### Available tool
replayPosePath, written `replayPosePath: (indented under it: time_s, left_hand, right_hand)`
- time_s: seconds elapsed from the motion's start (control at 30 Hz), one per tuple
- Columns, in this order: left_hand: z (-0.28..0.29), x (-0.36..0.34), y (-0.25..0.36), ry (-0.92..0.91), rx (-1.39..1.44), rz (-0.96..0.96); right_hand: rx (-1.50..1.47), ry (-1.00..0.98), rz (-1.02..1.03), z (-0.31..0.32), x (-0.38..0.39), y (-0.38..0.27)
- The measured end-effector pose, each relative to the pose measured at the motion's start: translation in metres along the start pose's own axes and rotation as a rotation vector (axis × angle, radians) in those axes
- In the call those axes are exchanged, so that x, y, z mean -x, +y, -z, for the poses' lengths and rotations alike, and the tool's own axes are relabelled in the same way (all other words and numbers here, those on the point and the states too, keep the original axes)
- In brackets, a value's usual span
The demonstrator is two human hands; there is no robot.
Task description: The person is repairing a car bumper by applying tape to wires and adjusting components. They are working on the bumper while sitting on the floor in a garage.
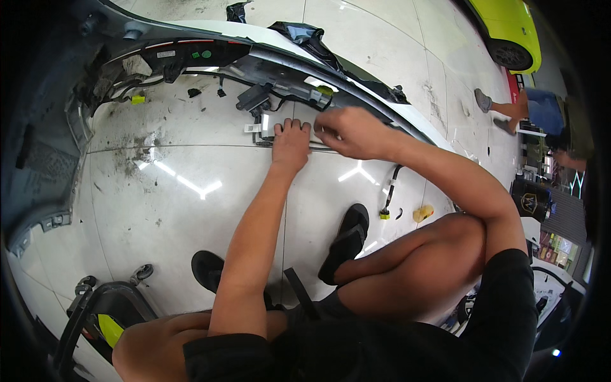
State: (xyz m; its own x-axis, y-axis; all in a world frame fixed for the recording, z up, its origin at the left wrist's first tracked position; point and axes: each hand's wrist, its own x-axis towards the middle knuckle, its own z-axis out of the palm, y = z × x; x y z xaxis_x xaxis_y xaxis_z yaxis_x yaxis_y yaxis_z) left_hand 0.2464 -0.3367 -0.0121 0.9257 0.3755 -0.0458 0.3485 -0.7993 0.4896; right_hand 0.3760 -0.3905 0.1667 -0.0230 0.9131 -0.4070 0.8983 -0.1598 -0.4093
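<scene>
A long car bumper (425,127) with a white outer edge lies on the floor, its dark inner side carrying wiring and a grey-black module (253,97). My left hand (291,141) rests on a small part with a white label (252,128) and black cable below the module, its fingertips partly hiding what is under them. My right hand (347,132) is just right of it, fingers curled near the black wiring; whatever they hold is hidden. A loose cable with a yellow connector (384,214) hangs down to the right of my hands.
A wheeled stool (102,293) stands at lower left, a yellow sponge-like object (422,213) lies by my right knee, black scraps (195,93) lie on the tiled floor. A person in shorts (544,111) stands at the right, near a bright green car (527,32).
</scene>
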Motion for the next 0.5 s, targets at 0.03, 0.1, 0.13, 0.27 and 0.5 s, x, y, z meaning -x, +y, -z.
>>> replayPosePath:
  time_s: [0.03,0.1,0.13,0.27,0.5]
  left_hand:
    - [0.0,-0.001,-0.005,-0.062,-0.035,-0.012]
    - [0.004,-0.008,-0.012,-0.178,-0.098,-0.04]
    - [0.009,-0.009,-0.01,-0.139,-0.103,-0.077]
    - [0.037,-0.021,0.005,-0.246,-0.01,-0.134]
    - [0.065,-0.051,0.014,-0.241,0.094,-0.283]
  right_hand:
    - [-0.015,-0.131,-0.107,-0.017,0.003,0.011]
    - [0.091,-0.143,-0.162,-0.041,0.019,0.031]
    - [0.141,-0.151,-0.197,-0.049,0.027,0.039]
    - [0.071,-0.165,-0.323,-0.071,0.052,0.058]
    - [-0.001,-0.093,-0.477,-0.071,0.086,0.096]
